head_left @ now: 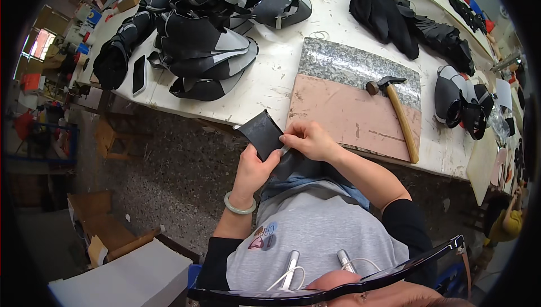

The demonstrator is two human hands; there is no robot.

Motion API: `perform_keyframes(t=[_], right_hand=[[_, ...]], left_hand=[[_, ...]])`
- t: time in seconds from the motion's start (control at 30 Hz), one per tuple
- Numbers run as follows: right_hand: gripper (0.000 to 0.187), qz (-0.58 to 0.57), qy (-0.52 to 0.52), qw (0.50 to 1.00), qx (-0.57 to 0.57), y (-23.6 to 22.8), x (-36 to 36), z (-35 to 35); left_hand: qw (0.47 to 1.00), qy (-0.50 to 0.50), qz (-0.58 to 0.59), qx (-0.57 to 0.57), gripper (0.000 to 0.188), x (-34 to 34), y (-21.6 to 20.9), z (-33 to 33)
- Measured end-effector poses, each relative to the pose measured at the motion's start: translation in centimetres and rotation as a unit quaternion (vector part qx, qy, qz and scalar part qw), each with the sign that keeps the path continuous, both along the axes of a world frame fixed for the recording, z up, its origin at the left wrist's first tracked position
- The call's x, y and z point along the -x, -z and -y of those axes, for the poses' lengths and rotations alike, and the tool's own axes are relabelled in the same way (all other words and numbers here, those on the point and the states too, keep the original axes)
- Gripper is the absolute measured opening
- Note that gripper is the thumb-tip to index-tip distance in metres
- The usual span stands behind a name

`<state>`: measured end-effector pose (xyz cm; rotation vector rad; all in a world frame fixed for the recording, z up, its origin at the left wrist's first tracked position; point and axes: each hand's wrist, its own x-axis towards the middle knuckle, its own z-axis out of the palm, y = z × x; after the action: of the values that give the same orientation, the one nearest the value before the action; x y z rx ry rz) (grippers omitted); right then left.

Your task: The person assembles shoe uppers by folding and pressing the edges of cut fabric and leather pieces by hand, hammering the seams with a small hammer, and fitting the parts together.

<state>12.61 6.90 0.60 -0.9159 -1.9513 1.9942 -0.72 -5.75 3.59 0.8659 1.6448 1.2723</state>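
A dark grey, curved shoe-upper piece (261, 133) is held in front of my body, just off the table's near edge. My left hand (255, 170) is closed on its lower side, thumb pressed on the surface. From the right, my right hand (313, 140) pinches its edge, fingertips close to my left thumb. A small light strip shows between the two hands; what it is I cannot tell. Part of the dark material hangs below my fingers. On the table right of my hands, a wooden-handled hammer (403, 120) rests on a pinkish board (344, 109) atop a speckled stone slab (360, 62).
Grey and black shoe uppers (203, 42) are heaped at the table's left, beside a phone (140, 74). Black fabric pieces (383, 8) lie at the far right, with more uppers (451, 95) nearer. A cardboard box (96, 222) stands on the floor left; another person (505, 222) is at far right.
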Motion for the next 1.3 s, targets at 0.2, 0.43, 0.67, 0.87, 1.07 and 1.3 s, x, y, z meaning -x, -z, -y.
perform_keyframes(t=[0.2,0.43,0.67,0.87,1.07,1.3], right_hand=[[0.023,-0.031,0.030,0.997,0.057,-0.7,-0.2,-1.2],[0.021,0.039,0.015,0.999,0.013,-1.9,-1.7,-1.6],[0.026,-0.020,0.180,0.927,-0.328,-3.0,-7.0,-3.4],[0.034,0.380,0.279,0.665,-0.579,-0.8,-17.7,-12.1],[0.032,0.176,0.314,0.856,-0.371,-1.4,-16.1,-10.8],[0.032,0.036,0.205,0.908,-0.364,-4.4,-10.5,-5.6]], left_hand=[[0.996,-0.047,-0.015,-0.073,0.030,-0.6,0.9,-0.7],[0.998,-0.028,-0.039,-0.047,0.028,-0.9,0.2,-1.7],[0.997,-0.024,-0.011,-0.079,0.031,-1.8,1.4,-3.7],[0.982,0.008,-0.170,-0.084,0.027,-1.6,4.3,-6.9],[0.963,0.053,-0.261,-0.036,0.025,-1.6,2.2,-7.5],[0.987,-0.001,-0.109,-0.118,0.035,-0.2,4.7,-6.0]])
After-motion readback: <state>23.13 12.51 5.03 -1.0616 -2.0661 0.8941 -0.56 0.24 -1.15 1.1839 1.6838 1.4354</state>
